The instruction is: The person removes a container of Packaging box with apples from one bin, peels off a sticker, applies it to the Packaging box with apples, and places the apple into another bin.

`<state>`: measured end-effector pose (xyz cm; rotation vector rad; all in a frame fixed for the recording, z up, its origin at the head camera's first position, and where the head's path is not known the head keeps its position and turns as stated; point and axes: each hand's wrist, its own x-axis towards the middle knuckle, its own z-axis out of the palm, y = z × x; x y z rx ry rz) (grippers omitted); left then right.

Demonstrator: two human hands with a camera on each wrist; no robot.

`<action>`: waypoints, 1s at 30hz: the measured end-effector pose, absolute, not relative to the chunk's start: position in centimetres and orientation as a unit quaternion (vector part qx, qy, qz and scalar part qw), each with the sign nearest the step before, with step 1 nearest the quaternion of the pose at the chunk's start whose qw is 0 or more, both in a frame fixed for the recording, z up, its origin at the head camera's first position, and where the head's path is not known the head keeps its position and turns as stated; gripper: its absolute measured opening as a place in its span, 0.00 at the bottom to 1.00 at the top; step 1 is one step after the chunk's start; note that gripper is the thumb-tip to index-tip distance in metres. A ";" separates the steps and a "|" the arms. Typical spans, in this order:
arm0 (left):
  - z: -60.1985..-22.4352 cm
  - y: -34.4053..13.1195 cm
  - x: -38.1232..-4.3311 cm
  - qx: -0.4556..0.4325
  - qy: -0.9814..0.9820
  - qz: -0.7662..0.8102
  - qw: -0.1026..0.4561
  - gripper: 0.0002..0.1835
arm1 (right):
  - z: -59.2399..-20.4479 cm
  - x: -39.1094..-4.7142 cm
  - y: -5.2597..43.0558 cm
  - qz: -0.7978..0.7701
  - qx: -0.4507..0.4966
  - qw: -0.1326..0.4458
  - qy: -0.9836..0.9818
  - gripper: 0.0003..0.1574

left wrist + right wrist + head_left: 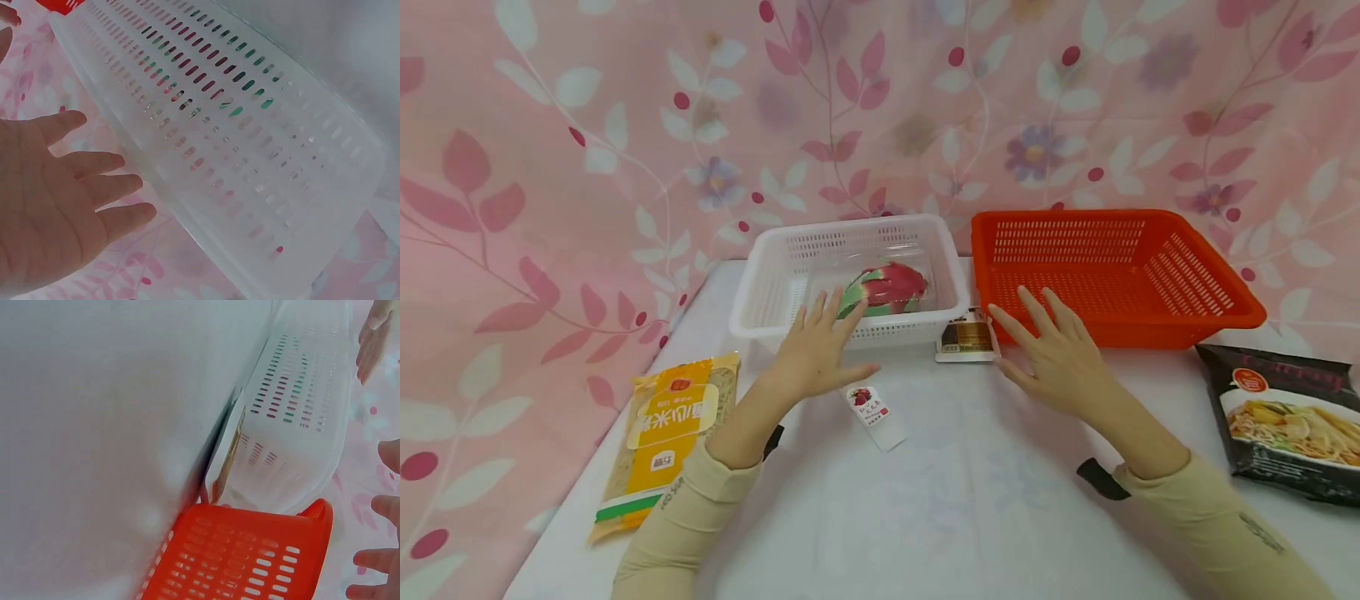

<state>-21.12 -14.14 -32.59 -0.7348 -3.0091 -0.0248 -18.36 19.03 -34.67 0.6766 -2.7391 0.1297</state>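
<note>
My left hand (815,350) hovers with spread fingers over the front rim of the white basket (752,312). Inside that basket lies a clear plastic box with a red and green dragon fruit (895,283). In the left wrist view the fingers (100,164) stretch beside the basket wall, holding nothing. My right hand (1060,358), fingers also spread, is held in front of the red basket (1217,312), overlapping its near left corner in the head view. Between the two baskets a small brown and white packet (967,337) sits on the table, just left of the right fingertips.
A white tag with a dragon fruit picture (874,412) lies on the white table (925,517) below the left hand. To the left is a yellow rice noodle bag (673,425), partly behind the left sleeve. A black noodle packet (1292,417) lies at the right. Floral cloth (880,108) hangs behind.
</note>
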 end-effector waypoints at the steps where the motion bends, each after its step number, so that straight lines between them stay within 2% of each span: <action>1: -32.4 -14.2 -21.1 -0.234 -0.972 -0.016 0.017 0.50 | -34.6 -18.5 18.8 0.046 0.236 0.155 -0.958 0.46; 12: -31.2 -15.3 -22.3 -0.187 -0.979 -0.077 0.012 0.48 | -34.1 -19.9 16.7 0.073 0.260 0.167 -0.948 0.39; 18: -31.3 -16.5 -23.9 -0.155 -0.976 -0.150 -0.018 0.48 | -33.9 -21.3 15.0 0.088 0.259 0.157 -0.949 0.36; 30: -31.9 -17.8 -25.9 -0.141 -0.962 -0.229 -0.043 0.47 | -33.6 -23.6 12.2 0.147 0.264 0.135 -0.944 0.32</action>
